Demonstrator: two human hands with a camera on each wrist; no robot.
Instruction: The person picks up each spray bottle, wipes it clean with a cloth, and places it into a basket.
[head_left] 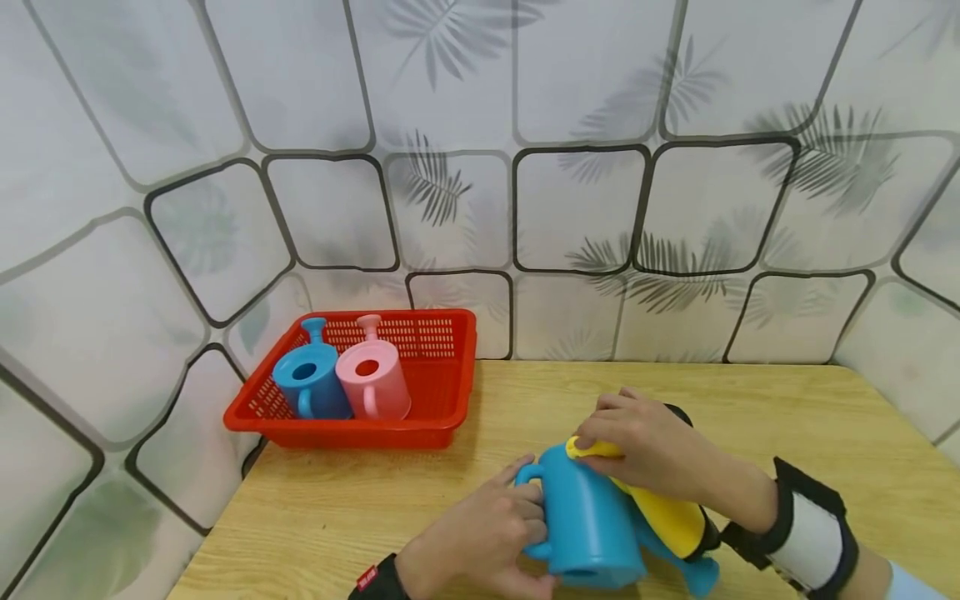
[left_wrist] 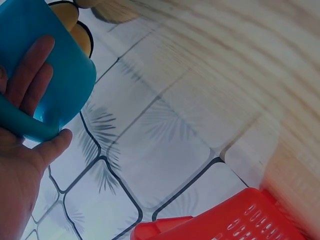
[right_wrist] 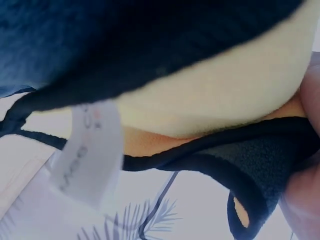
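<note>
Tilted over the wooden table is a blue toy watering can [head_left: 588,521], its flared spout end [head_left: 701,575] pointing to the lower right. My left hand [head_left: 491,525] grips it by the handle; in the left wrist view the fingers pass through the handle [left_wrist: 30,122] and lie along the can's wall. With my right hand [head_left: 648,442] I hold a yellow cloth with black edging [head_left: 671,521] against the can's upper side. Up close in the right wrist view, the cloth shows a dark fuzzy side [right_wrist: 125,40], a pale yellow side and a white tag [right_wrist: 92,150].
A red plastic basket [head_left: 345,433] stands at the table's back left. Inside it, a second blue watering can [head_left: 318,387] and a pink one [head_left: 382,387] stand side by side. Behind the wooden table [head_left: 795,417] hangs a leaf-patterned curtain [head_left: 577,208].
</note>
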